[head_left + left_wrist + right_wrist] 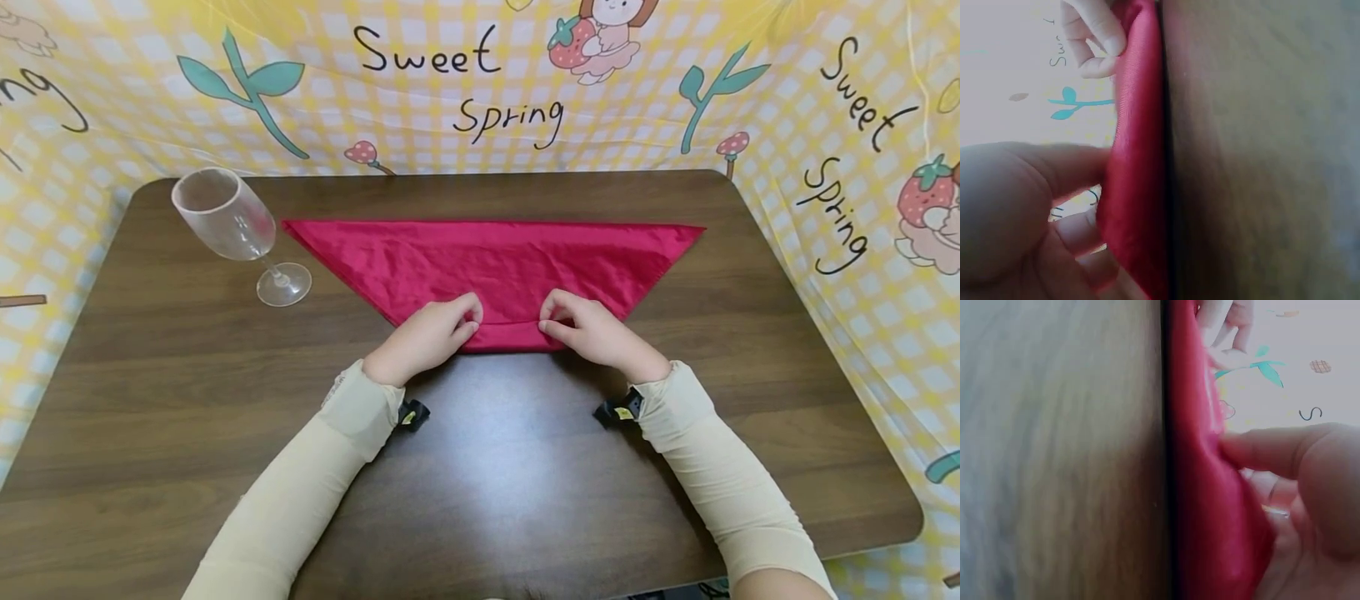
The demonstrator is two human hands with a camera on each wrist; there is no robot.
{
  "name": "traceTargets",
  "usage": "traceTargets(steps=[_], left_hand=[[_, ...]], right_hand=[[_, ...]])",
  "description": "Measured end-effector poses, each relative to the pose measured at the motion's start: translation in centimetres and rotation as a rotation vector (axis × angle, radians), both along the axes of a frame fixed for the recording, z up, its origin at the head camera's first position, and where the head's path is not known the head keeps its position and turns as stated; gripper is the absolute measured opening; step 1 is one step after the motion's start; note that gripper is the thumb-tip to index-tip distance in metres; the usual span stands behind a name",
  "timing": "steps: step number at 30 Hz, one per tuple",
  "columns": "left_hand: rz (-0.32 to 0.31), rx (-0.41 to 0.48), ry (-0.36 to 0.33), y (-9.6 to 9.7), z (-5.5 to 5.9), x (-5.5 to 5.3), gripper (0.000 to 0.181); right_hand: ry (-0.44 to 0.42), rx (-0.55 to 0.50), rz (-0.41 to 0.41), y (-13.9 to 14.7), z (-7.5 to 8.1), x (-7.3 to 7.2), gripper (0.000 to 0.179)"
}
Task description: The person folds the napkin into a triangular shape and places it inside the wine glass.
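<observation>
A shiny red cloth napkin (pixel 495 262) lies on the table in a long shape with pointed ends, its near edge folded over in a narrow strip. Both hands are at that strip, a short gap apart. My left hand (pixel 427 337) pinches the fold between thumb and curled index finger. On the other side, my right hand (pixel 597 335) does likewise. In the left wrist view, the left thumb (pixel 1079 165) presses the rounded red fold. The right wrist view shows the right thumb (pixel 1260 447) denting the cloth, the fingers partly hidden behind it.
A clear stemmed wine glass (pixel 232 221) stands left of the napkin, near its left point. The brown wooden table (pixel 480 483) has a patterned yellow checked cloth (pixel 420 100) hanging behind it and at its sides.
</observation>
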State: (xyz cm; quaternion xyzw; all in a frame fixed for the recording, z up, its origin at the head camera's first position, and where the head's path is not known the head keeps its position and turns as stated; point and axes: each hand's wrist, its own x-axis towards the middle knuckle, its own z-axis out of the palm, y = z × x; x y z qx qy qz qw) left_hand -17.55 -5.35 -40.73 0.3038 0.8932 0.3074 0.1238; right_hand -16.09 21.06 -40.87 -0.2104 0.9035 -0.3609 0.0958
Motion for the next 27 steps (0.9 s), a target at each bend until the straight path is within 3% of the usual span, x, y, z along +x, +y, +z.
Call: traceTargets(steps=[6, 12, 19, 23, 27], left_hand=[[-0.033, -0.116, 0.145, 0.1, 0.2, -0.2, 0.005], [-0.145, -0.115, 0.271, 0.0, 0.6, -0.1, 0.004], [-0.200, -0.159, 0.197, -1.1, 1.1, -0.4, 0.030], [-0.239, -0.143, 0.174, -1.7, 1.1, -0.7, 0.023], [-0.271, -0.093, 0.186, -2.1, 1.1, -1.1, 0.009]], right_hand=[[0.162, 0.080, -0.015, -0.1, 0.3, -0.1, 0.011], [0.303, 0.267, 0.149, 0.1, 1.3, 0.5, 0.007], [0.216, 0.418, 0.232, 0.9, 2.5, 1.0, 0.033], [0.213, 0.428, 0.250, 1.5, 2.4, 0.6, 0.028], [0.206, 0.345, 0.273, 2.2, 2.2, 0.2, 0.020]])
